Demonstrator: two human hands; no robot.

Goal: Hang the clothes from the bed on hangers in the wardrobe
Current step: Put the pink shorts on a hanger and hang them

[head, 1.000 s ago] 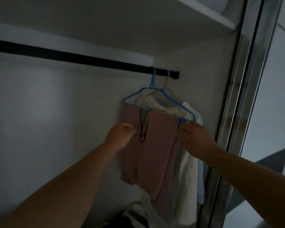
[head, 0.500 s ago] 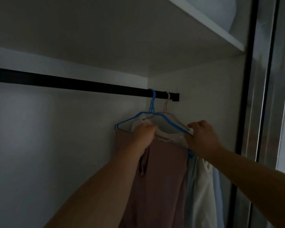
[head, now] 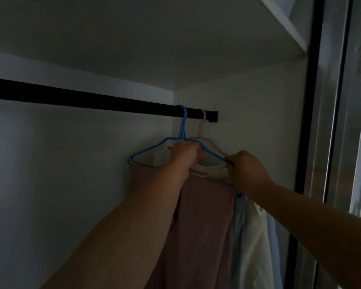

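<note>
fingers [head: 193, 152] of the left hand [head: 183, 156] curl shut around a blue hanger [head: 154, 146] just under its neck, in a dim wardrobe.

going left to right: a black rail [head: 81, 98] runs from 9 o'clock to centre, with the blue hanger's hook over it near its right end, a pale hanger [head: 202, 126] hooked just beside at 3 o'clock. a pink garment [head: 204, 215] hangs from the blue hanger, straight down toward 6 o'clock. the right hand [head: 246, 172] is pinched closed on the hanger's right arm and cream cloth [head: 211, 171] there. the hanger's long axis slopes from 10 to 4 o'clock; both hands touch it, the left nearer the hook. white clothes [head: 256, 236] hang at far right.
</note>
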